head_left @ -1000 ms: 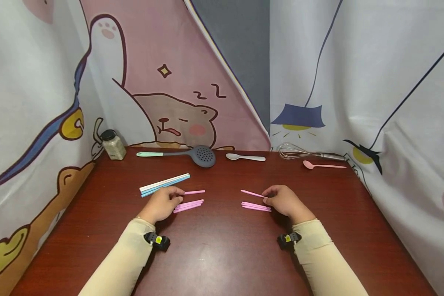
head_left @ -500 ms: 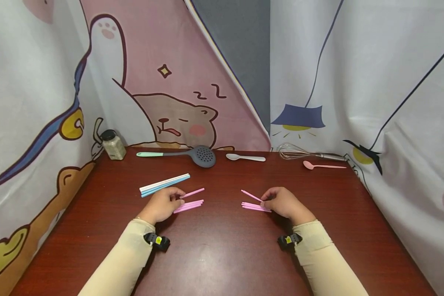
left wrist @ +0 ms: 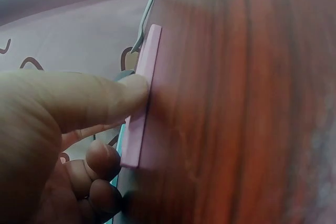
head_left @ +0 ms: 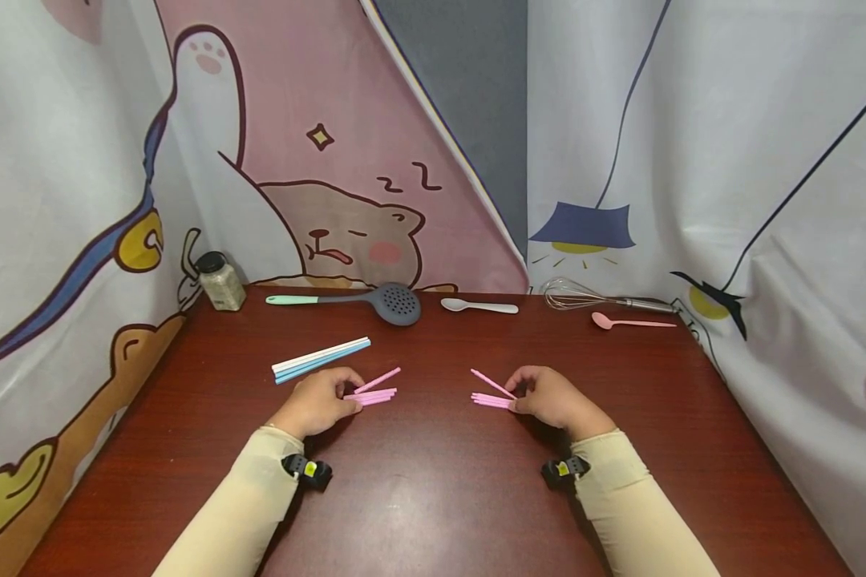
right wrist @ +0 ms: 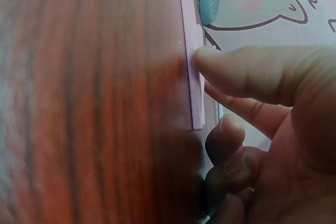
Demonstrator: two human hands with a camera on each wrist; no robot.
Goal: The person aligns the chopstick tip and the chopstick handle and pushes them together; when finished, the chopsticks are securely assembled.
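My left hand (head_left: 319, 402) is at a bundle of short pink sticks (head_left: 378, 396), its thumb on the near side and its fingers on the far side. A single pink stick (head_left: 384, 377) slants out beyond the bundle from under the forefinger. Mirrored on the right, my right hand (head_left: 557, 402) pinches at a second pink bundle (head_left: 489, 400), with another loose stick (head_left: 487, 380) angled behind it. The left wrist view has the thumb pressed against a flat-sided stick (left wrist: 151, 51). In the right wrist view, the thumb touches the right bundle (right wrist: 190, 30); the forefinger is partly hidden.
White and blue sticks (head_left: 322, 360) lie behind my left hand. Along the table's back edge are a lidded jar (head_left: 221, 282), a slotted skimmer (head_left: 395, 304), a white spoon (head_left: 479, 307), a whisk (head_left: 584, 296) and a pink spoon (head_left: 631, 322). Printed curtains surround the table (head_left: 418, 497).
Both thumbs have come down to the near side of the bundles. The single sticks have swung to a steeper slant, their hand-side ends drawn nearer to the bundles.
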